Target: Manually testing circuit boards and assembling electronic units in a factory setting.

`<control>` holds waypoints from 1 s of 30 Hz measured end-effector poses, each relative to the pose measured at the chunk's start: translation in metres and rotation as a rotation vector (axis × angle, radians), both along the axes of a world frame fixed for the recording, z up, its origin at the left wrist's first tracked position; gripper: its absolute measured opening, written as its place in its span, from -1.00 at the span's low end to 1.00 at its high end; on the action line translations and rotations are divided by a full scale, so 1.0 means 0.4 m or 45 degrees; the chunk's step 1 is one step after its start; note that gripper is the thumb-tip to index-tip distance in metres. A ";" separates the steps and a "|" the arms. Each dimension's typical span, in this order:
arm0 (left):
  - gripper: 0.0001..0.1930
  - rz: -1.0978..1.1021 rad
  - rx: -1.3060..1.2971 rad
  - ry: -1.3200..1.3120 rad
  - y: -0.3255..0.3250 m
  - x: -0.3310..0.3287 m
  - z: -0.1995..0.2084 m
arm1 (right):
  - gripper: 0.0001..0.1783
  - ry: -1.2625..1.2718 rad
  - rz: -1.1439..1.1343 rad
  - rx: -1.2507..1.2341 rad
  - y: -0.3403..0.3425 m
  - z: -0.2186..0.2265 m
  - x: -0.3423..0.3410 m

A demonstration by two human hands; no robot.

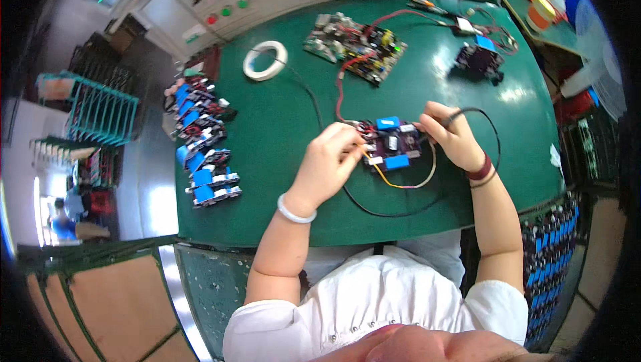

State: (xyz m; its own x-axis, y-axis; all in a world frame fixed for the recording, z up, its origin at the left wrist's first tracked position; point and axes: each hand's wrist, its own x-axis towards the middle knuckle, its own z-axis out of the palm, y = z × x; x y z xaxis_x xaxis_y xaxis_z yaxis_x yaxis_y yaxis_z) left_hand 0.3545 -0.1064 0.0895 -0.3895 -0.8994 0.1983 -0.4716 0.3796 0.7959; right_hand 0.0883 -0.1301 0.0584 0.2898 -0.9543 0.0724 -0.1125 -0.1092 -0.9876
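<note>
A dark circuit board [412, 144] with blue and white block-shaped parts lies on the green tabletop in front of me. My left hand [330, 158] is closed in a pinch at the board's left edge, where a yellow wire [378, 171] comes out from the fingertips. That wire loops below the board and turns pale toward the right edge. At the upper right edge, my right hand [453, 133] pinches a black cable [495, 131], whose tip is hidden by the fingers. Red wires run from the board's left side to a larger populated circuit board [357, 48] farther back.
Several boards with blue parts [193, 118] stand in a row at the left. A white tape roll [266, 60] lies behind them. Another small board [479, 61] sits at the back right. A control panel [227, 1] borders the far edge; stacked boards [551, 248] fill a rack at lower right.
</note>
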 end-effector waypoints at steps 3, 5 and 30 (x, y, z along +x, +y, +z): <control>-0.91 0.002 0.080 0.075 -0.008 -0.009 -0.010 | -0.71 0.185 0.027 -0.079 -0.001 0.010 -0.006; -0.91 -0.011 0.093 0.088 -0.011 -0.014 -0.015 | -0.70 0.228 0.034 -0.095 0.004 0.019 -0.011; -0.92 -0.044 0.009 0.028 -0.003 -0.003 -0.028 | -0.81 -0.039 -0.005 -0.140 0.016 0.021 0.003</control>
